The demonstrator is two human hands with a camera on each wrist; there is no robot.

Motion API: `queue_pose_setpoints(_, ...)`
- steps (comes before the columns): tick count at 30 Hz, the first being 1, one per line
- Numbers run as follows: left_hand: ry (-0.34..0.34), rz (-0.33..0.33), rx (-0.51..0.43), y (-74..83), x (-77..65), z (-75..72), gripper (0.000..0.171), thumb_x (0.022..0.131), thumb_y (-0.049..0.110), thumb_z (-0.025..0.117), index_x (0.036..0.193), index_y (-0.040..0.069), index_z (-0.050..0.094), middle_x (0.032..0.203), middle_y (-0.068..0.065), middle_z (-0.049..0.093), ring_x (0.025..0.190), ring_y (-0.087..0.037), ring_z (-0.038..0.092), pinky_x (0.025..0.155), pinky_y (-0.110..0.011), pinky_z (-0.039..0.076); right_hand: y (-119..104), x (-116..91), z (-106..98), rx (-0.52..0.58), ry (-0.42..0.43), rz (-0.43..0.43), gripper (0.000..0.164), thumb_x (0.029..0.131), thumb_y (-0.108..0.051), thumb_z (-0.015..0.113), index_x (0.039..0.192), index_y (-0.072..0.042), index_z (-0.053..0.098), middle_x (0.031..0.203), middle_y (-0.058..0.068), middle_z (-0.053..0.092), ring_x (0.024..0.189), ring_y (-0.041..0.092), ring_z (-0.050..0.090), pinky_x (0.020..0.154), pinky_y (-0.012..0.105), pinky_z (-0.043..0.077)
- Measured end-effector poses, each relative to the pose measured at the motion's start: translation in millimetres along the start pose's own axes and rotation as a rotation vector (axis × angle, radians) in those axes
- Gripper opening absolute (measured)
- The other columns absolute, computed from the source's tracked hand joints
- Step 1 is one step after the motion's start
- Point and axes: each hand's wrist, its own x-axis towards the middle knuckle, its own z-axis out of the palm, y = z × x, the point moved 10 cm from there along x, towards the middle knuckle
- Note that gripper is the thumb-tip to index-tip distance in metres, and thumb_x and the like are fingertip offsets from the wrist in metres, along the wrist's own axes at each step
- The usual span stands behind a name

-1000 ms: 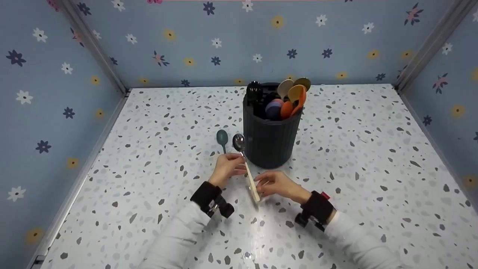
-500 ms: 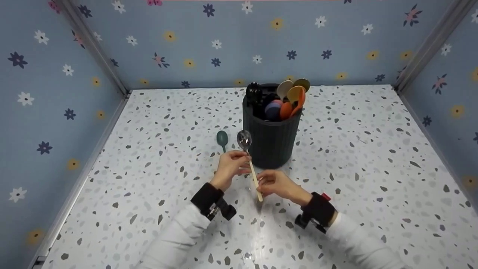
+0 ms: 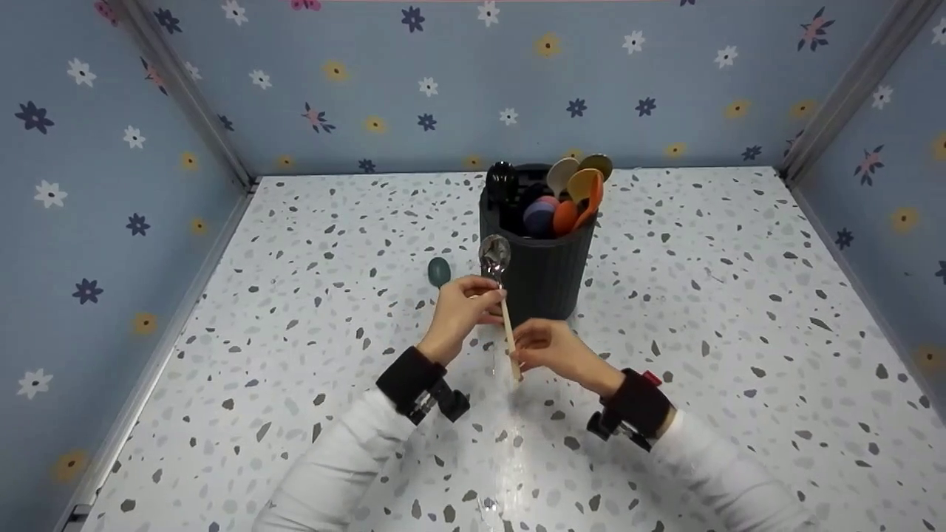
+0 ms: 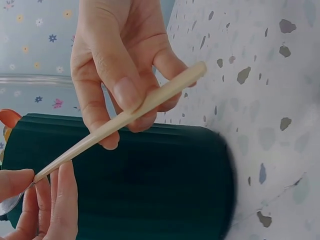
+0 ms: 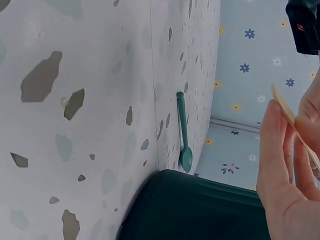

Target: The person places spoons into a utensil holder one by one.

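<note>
A spoon with a shiny metal bowl (image 3: 494,252) and a slim cream handle (image 4: 100,132) is held at a slant in front of the dark ribbed utensil holder (image 3: 543,281). My left hand (image 3: 462,314) pinches it at the neck, just below the bowl. Lower down, my right hand (image 3: 554,347) grips the handle near its end between thumb and fingers. The bowl points up toward the holder, overlapping its front wall in the head view. A green spoon (image 5: 183,132) lies on the table left of the holder, its handle partly hidden behind my left hand in the head view.
Several spoons stand in the holder, among them an orange spoon (image 3: 595,196), a yellow spoon (image 3: 584,183) and a black spoon (image 3: 502,179). The speckled white table (image 3: 724,295) is bordered by flowered blue panels (image 3: 473,81) at the back and sides.
Both hands have moved up and slightly right with the metal-bowled spoon, which now stands more upright in view. The right hand's fingers have closed on the handle.
</note>
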Motion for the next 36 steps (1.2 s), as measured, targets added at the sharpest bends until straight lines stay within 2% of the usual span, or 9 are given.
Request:
queue_pose_setpoints(3,-0.014,0.017,0.01,7.5,0.3,3.6,0.016,0.083,-0.002,0.059,0.097,-0.01,0.057,0.081,-0.008,0.058,0.062,-0.013,0.061,0.067,-0.034,0.059,-5,0,-3,-0.004,0.014,-0.003,0.025,0.083,0.005,0.055,0.106,0.014,0.053,0.089,0.019,0.063,0.079,0.016,0.064,0.074,0.037,0.057)
queue_pose_setpoints(7,-0.029,0.048,0.02,18.1,0.2,8.2,0.017,0.084,-0.001,0.059,0.098,-0.01,0.058,0.084,-0.01,0.06,0.064,-0.013,0.06,0.069,-0.034,0.058,-12,1,-9,-0.018,0.042,-0.02,0.022,0.083,0.004,0.055,0.104,0.011,0.056,0.086,0.012,0.063,0.077,0.015,0.064,0.074,0.036,0.057)
queue_pose_setpoints(16,-0.042,0.116,0.045,44.2,-0.7,16.6,0.016,0.084,0.002,0.06,0.098,-0.006,0.06,0.085,-0.011,0.063,0.066,-0.012,0.06,0.07,-0.033,0.058,-36,1,-20,-0.044,0.094,-0.076,0.022,0.083,0.002,0.06,0.103,0.011,0.056,0.085,0.01,0.063,0.075,0.012,0.063,0.074,0.034,0.057)
queue_pose_setpoints(24,-0.054,0.181,0.026,75.3,-1.6,23.1,0.017,0.085,0.002,0.06,0.1,-0.006,0.059,0.087,-0.01,0.062,0.068,-0.012,0.06,0.07,-0.03,0.057,-66,3,-32,-0.09,0.143,-0.121,0.021,0.083,0.0,0.062,0.102,0.009,0.058,0.086,0.011,0.064,0.074,0.011,0.063,0.07,0.029,0.057)
queue_pose_setpoints(31,-0.038,0.234,0.019,101.1,-2.1,23.8,0.015,0.086,0.002,0.06,0.1,-0.004,0.06,0.087,-0.01,0.061,0.069,-0.013,0.06,0.071,-0.03,0.057,-93,6,-37,-0.1,0.151,-0.176,0.024,0.084,0.002,0.06,0.104,0.015,0.055,0.09,0.015,0.062,0.075,0.011,0.063,0.073,0.031,0.057)
queue_pose_setpoints(36,-0.031,0.29,0.028,119.8,-1.1,25.4,0.015,0.085,0.001,0.06,0.1,-0.005,0.06,0.086,-0.009,0.061,0.069,-0.012,0.059,0.071,-0.03,0.057,-110,9,-45,-0.138,0.186,-0.207,0.021,0.083,0.003,0.061,0.102,0.012,0.057,0.091,0.017,0.063,0.076,0.01,0.064,0.072,0.03,0.058)
